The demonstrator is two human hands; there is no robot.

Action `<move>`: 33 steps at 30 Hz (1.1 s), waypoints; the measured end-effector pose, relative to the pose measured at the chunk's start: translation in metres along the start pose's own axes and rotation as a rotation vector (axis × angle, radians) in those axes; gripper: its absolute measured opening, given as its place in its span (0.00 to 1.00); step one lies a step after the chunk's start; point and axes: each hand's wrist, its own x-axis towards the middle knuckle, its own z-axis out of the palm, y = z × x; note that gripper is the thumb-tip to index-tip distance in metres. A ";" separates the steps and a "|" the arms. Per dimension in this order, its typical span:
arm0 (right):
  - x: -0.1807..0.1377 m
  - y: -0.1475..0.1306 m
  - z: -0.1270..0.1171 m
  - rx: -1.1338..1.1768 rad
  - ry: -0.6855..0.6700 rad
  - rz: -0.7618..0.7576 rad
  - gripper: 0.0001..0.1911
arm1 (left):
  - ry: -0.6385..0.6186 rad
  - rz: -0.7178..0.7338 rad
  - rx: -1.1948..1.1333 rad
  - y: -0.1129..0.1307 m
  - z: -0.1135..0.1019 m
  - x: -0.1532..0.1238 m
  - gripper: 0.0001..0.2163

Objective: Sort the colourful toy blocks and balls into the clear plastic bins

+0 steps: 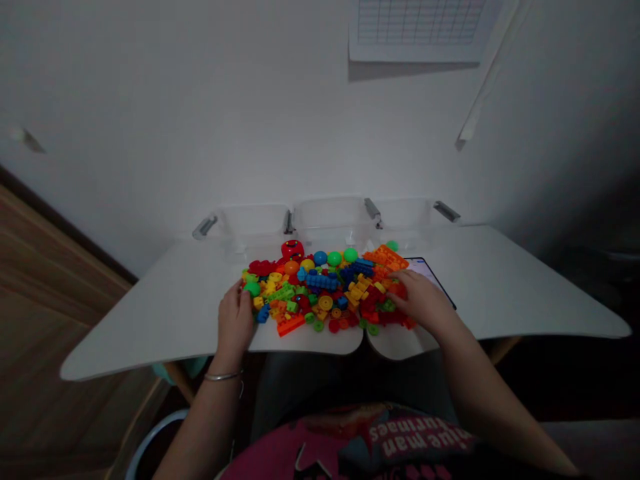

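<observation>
A heap of colourful plastic toy building blocks [323, 282] lies spread on the white table in front of me. My left hand [235, 319] rests at the heap's left edge, next to a green ball [253, 289]; its fingers are stretched forward, with their tips partly hidden. At the right edge my right hand [420, 298] reaches over the pieces, thumb and fingers apart around an orange-red piece [398, 289]. Whether it grips that piece does not show. Yellow blocks [359, 289] and an orange plate-shaped block [387, 257] lie close to this hand.
Several clear plastic bins [327, 215] with grey clips stand along the wall behind the heap. A tablet or phone with a lit screen [425, 270] lies partly under my right hand. The white table [525, 287] has a seam near its middle front. A printed grid sheet [420, 30] hangs above.
</observation>
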 end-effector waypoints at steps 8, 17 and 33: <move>-0.007 -0.009 0.017 -0.083 -0.008 0.021 0.17 | 0.017 0.026 -0.002 0.000 0.000 -0.001 0.26; -0.014 -0.002 0.027 0.006 0.083 0.060 0.22 | 0.003 0.010 -0.027 0.000 -0.001 -0.001 0.25; 0.116 0.076 -0.030 0.310 0.509 0.044 0.17 | 0.006 0.032 -0.035 -0.001 -0.001 0.000 0.25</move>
